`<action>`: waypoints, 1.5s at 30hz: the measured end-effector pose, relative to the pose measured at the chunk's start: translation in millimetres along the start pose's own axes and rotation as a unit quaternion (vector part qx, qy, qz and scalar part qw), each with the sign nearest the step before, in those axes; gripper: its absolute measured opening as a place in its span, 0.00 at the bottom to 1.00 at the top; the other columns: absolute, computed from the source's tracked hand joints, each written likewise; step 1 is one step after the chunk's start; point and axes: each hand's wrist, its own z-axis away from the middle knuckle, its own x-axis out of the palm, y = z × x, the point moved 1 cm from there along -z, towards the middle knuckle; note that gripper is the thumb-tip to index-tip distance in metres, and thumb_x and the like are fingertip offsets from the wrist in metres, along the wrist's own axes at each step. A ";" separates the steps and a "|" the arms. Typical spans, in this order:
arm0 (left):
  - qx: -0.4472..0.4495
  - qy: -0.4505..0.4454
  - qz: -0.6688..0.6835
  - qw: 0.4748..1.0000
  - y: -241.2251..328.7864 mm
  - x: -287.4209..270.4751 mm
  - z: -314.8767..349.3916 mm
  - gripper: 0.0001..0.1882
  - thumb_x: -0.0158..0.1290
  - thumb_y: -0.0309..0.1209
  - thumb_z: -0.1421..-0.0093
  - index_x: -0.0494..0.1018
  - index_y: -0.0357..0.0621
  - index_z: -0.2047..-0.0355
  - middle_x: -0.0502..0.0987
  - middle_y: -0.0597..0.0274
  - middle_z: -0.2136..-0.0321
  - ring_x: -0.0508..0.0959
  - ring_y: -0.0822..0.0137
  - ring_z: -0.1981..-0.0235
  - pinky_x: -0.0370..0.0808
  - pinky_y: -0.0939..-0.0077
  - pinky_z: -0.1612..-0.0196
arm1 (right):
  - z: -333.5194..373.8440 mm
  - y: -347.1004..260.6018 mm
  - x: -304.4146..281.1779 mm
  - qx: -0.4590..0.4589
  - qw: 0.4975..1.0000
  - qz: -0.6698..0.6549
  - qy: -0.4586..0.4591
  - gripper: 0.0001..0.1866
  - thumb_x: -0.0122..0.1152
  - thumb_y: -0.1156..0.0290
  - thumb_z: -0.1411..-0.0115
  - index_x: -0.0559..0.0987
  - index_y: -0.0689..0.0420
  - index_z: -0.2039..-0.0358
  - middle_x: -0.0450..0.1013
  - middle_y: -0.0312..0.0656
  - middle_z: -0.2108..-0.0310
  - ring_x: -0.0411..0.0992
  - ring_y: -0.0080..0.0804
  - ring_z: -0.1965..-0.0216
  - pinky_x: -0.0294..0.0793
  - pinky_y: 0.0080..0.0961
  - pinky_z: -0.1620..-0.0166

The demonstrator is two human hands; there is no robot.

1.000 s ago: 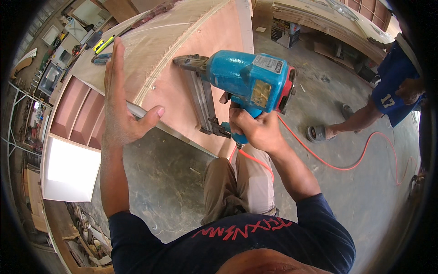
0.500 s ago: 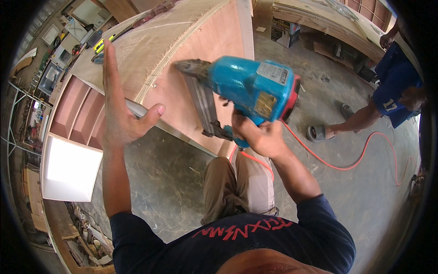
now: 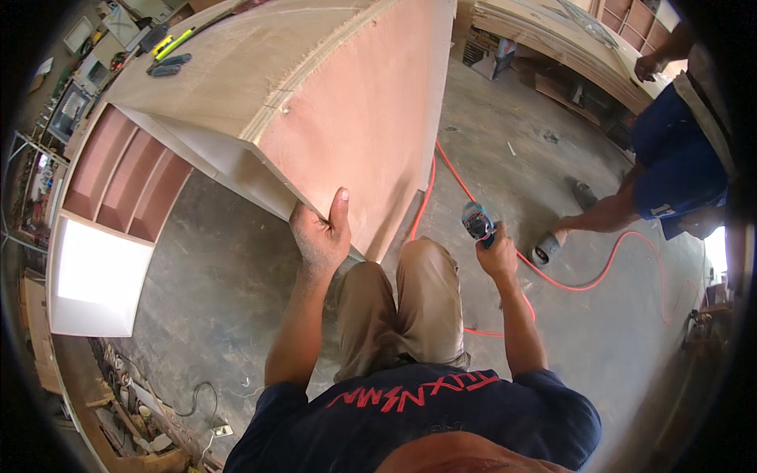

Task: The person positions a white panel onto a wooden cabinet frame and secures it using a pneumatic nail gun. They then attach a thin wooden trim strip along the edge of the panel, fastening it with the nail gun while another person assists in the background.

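Note:
A large plywood cabinet (image 3: pixel 347 118) with a rough, splintered edge stands before me. My left hand (image 3: pixel 322 236) is closed on the lower edge of its side panel, thumb on the outer face; the other fingers are hidden behind the board. To the right, my right hand (image 3: pixel 498 254) grips the handle of a teal nail gun (image 3: pixel 478 219), held low over the floor and apart from the cabinet. Its nose and magazine are hard to make out from this angle. An orange air hose (image 3: pixel 587 288) trails over the floor beside it.
Yellow-handled tools (image 3: pixel 173 46) lie on the cabinet's top left. A shelf unit (image 3: pixel 118 169) with a white panel stands at left. Another person (image 3: pixel 682 150) in blue shorts stands at right beside a workbench (image 3: pixel 564 47) stacked with boards. Scrap wood (image 3: pixel 138 410) lies lower left.
The nail gun has come away from the panel, down and to the right, in my right hand. My raised, open left hand has moved right and closed on the panel's edge.

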 end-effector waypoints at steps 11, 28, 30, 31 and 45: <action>0.090 -0.026 -0.005 0.996 -20.9 8.7 -1.1 0.17 0.58 0.32 0.34 0.70 0.28 0.54 0.79 0.49 0.62 0.78 0.64 0.61 0.74 0.70 0.56 | 73.4 181.4 134.2 -0.006 0.967 0.219 -0.130 0.22 0.55 0.68 0.40 0.64 0.63 0.48 0.75 0.61 0.55 0.75 0.59 0.53 0.74 0.52 0.51; -0.059 -0.214 -0.006 0.975 -126.5 -80.4 64.3 0.28 0.62 0.42 0.39 0.71 0.39 0.45 0.78 0.56 0.48 0.82 0.60 0.56 0.77 0.60 0.51 | 173.3 255.0 183.8 0.042 0.953 0.259 -0.150 0.23 0.66 0.66 0.43 0.68 0.63 0.52 0.68 0.56 0.53 0.69 0.56 0.49 0.69 0.47 0.45; -0.064 -0.253 -0.013 0.965 -128.2 -75.5 74.5 0.31 0.64 0.47 0.42 0.71 0.39 0.45 0.79 0.55 0.49 0.82 0.59 0.56 0.77 0.60 0.51 | 169.8 259.7 187.2 0.035 0.961 0.212 -0.177 0.25 0.66 0.65 0.43 0.67 0.64 0.51 0.67 0.58 0.52 0.69 0.58 0.48 0.68 0.48 0.44; -0.053 -0.276 -0.035 0.959 -126.8 -69.5 77.4 0.34 0.65 0.49 0.43 0.71 0.39 0.45 0.79 0.54 0.49 0.82 0.58 0.55 0.78 0.60 0.51 | 168.0 263.1 187.1 0.030 0.963 0.189 -0.188 0.26 0.66 0.65 0.43 0.67 0.65 0.50 0.67 0.59 0.51 0.68 0.59 0.48 0.68 0.49 0.44; -0.164 -0.394 -0.170 0.888 -133.4 -102.5 117.9 0.40 0.65 0.54 0.46 0.70 0.37 0.43 0.78 0.44 0.49 0.81 0.48 0.52 0.78 0.56 0.51 | 132.0 275.2 175.7 0.020 0.851 0.338 -0.400 0.28 0.63 0.45 0.46 0.84 0.57 0.57 0.79 0.53 0.54 0.79 0.50 0.52 0.79 0.45 0.52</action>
